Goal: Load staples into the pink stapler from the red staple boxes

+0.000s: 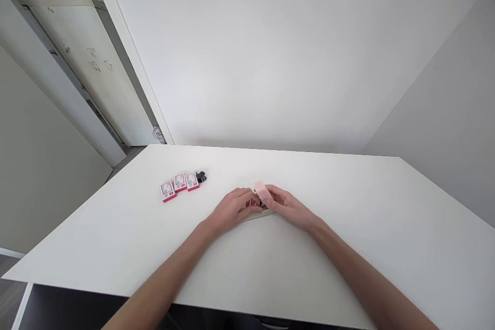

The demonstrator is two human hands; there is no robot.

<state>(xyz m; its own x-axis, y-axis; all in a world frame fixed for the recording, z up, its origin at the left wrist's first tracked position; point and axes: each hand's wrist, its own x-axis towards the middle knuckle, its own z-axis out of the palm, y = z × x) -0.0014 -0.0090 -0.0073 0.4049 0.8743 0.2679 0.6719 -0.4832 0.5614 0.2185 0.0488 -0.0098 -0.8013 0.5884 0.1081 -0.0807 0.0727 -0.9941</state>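
- Nearest the camera, two bare forearms rise from the bottom edge of the view and converge over the white rectangular tabletop (348,206); both are cut off below the elbow by the frame.
- The left hand (232,209) lies palm down, fingers curled inward towards the right hand, its fingertips closed on a small red-and-white cardboard box (258,196) held between the two hands.
- The right hand (288,205) meets it from the other side, fingers bent around the same box; a pale pink flap stands up just above the fingertips.
- Something small and dark shows at the box's mouth, between the fingertips; it is too small and too covered to make out.
- Most of the box is hidden by the fingers, so its print cannot be read, and whether it rests on the table or is lifted clear cannot be told.
- Well to the left of the left hand and slightly beyond it, three small red-and-white boxes (180,184) lie in a row, touching or nearly so.
- Just at the right end of that row, on the side nearer the hands, sits a small black binder clip (201,177).
- Beyond the table's far left corner, a cream cabinet (88,62) stands in a doorway, with blurred items on top cut off by the frame.
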